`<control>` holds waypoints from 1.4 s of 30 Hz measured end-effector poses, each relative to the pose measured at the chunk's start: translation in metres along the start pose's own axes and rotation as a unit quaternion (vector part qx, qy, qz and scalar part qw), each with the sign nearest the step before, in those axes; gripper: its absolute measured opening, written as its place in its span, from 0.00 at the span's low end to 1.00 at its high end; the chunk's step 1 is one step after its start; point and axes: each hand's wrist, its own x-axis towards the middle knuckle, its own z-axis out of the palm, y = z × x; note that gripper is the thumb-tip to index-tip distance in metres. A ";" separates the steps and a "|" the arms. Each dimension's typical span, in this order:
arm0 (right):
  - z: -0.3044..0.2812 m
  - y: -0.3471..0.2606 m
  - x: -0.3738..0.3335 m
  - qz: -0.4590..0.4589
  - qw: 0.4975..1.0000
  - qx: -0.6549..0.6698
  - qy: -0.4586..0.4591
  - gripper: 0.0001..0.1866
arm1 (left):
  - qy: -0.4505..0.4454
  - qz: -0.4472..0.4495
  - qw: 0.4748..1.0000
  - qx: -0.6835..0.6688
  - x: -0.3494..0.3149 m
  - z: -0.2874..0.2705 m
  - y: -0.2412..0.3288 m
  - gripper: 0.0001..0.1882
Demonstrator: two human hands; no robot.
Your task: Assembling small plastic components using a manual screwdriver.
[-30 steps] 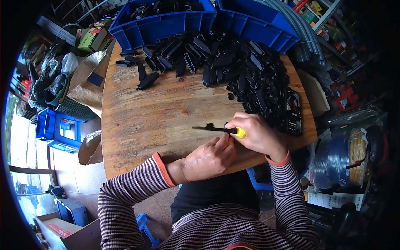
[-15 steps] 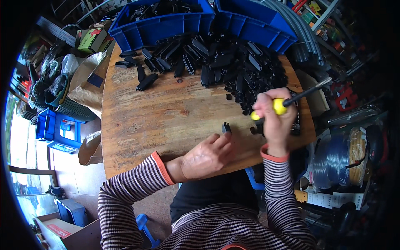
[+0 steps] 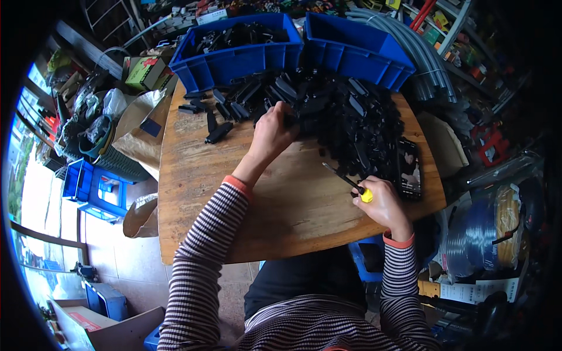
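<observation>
My left hand (image 3: pixel 272 133) reaches to the near edge of a heap of black plastic parts (image 3: pixel 354 111). Its fingers are curled together among the parts, and whatever they pinch is hidden. In my right hand (image 3: pixel 383 202), closed near the table's right front, is a screwdriver (image 3: pixel 367 195) with a yellow and black handle. Its dark shaft points to the far left, with the tip just over the wood. Long slim pieces lie on the heap's left side, while small ones cluster on its right.
Two blue crates (image 3: pixel 240 58) stand along the table's far edge; the left one holds more black parts. A phone (image 3: pixel 409 167) lies at the right edge of the wooden table (image 3: pixel 205 193). Paper bags (image 3: pixel 140 131) stand off its left side, and wrapped coils (image 3: pixel 477 228) sit to the right.
My left hand has moved from the near table edge, where it held a black part, out to the heap. My right hand has lowered, swinging the screwdriver tip from far right to far left.
</observation>
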 end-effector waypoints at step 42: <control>0.030 -0.047 0.021 -0.181 0.982 -0.049 0.036 0.09 | -0.194 0.311 0.929 0.055 -0.136 -0.015 0.092 0.28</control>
